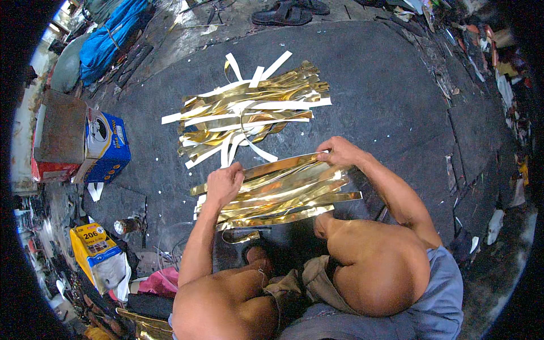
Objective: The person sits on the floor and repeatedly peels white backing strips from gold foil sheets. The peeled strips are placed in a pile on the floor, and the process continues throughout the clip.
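A shiny gold strip stretches between my two hands, above a near pile of gold strips lying in front of my knees. My left hand is closed at the strip's left part, its fingertips partly hidden by the back of the hand. My right hand pinches the right end between thumb and fingers. Farther off lies a second heap of gold strips, with several white strips across it, some curled and sticking out at the edges.
A dark mat covers the floor. To the left stand an opened blue and red carton and a yellow and blue container. Black sandals and a blue cloth bundle lie at the back. Scraps line the right edge.
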`<state>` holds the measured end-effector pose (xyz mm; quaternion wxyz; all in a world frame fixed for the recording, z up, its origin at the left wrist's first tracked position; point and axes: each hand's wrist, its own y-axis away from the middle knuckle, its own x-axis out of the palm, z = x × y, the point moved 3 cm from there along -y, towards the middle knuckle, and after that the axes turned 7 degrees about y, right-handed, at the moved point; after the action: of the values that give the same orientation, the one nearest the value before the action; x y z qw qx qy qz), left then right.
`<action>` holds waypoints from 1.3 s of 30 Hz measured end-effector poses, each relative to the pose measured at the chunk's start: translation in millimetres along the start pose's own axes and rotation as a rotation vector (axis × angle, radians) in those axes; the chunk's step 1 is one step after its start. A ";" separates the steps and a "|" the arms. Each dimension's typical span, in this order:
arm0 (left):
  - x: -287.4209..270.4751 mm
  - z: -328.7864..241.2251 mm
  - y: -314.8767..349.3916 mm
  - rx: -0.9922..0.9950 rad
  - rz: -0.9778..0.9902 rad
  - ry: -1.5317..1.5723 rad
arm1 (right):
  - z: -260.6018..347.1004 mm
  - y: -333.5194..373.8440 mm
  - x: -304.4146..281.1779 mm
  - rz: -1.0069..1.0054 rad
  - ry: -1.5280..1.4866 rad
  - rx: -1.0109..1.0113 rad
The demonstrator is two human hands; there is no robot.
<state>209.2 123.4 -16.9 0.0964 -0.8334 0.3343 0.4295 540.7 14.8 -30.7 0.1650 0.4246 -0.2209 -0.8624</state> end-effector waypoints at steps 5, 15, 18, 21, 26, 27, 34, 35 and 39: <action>-29.2 1.2 -9.5 -0.062 0.061 -0.148 | 9.5 11.8 -14.9 -0.172 -0.345 -0.010; 37.3 -99.4 26.4 -0.210 0.142 0.958 | 126.6 31.2 40.2 -0.221 -0.711 -0.481; 38.0 -113.3 29.8 -0.194 0.165 1.115 | 121.9 35.5 48.7 -0.034 -0.943 -0.306; 31.7 -116.7 31.9 -0.130 0.241 1.025 | 115.4 37.2 48.9 -0.082 -0.962 -0.326; 22.9 -35.7 21.3 -0.307 -0.113 1.380 | 54.3 31.4 39.6 -0.199 -1.637 -0.071; 8.5 1.1 21.7 -0.548 -0.321 1.766 | 30.8 33.4 25.6 -0.291 -1.988 0.071; -134.0 327.2 132.5 -0.406 -1.120 1.891 | -321.3 170.7 -40.6 -1.353 -1.918 0.129; -159.0 344.4 172.3 -0.355 -1.241 1.792 | -310.4 157.6 -45.8 -1.550 -1.754 0.358; -125.5 191.0 89.9 -0.750 -1.254 1.058 | -158.1 135.9 -61.7 -1.218 -0.311 0.566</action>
<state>-23.9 200.4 -24.6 -0.1316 -0.9282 -0.3427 -0.0605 717.2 -109.4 -4.9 -0.4998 0.3709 -0.1806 -0.7616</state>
